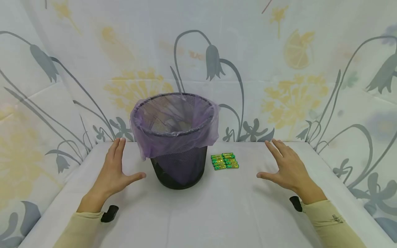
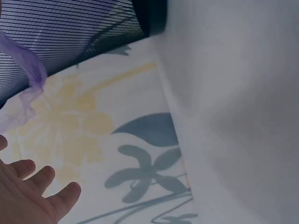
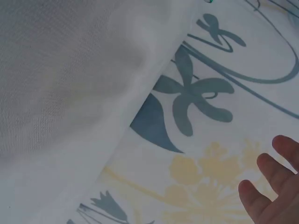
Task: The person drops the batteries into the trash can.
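In the head view a black mesh wastebasket (image 1: 180, 168) stands upright, lined with a thin purple bag (image 1: 173, 144) folded over its rim. Several green and yellow batteries (image 1: 224, 161) lie in two columns just right of it. My left hand (image 1: 116, 172) is held left of the basket, fingers extended and thumb pointing toward it, holding nothing. On the other side, my right hand (image 1: 286, 168) is spread in the air right of the batteries, also holding nothing. The left wrist view shows the basket's mesh side (image 2: 70, 32) beyond the left fingers.
A white cloth covers the table (image 1: 217, 213). Behind and at both sides hangs a curtain (image 1: 248, 41) printed with grey and yellow flowers. Black wrist straps (image 1: 110, 213) show at both sleeve cuffs.
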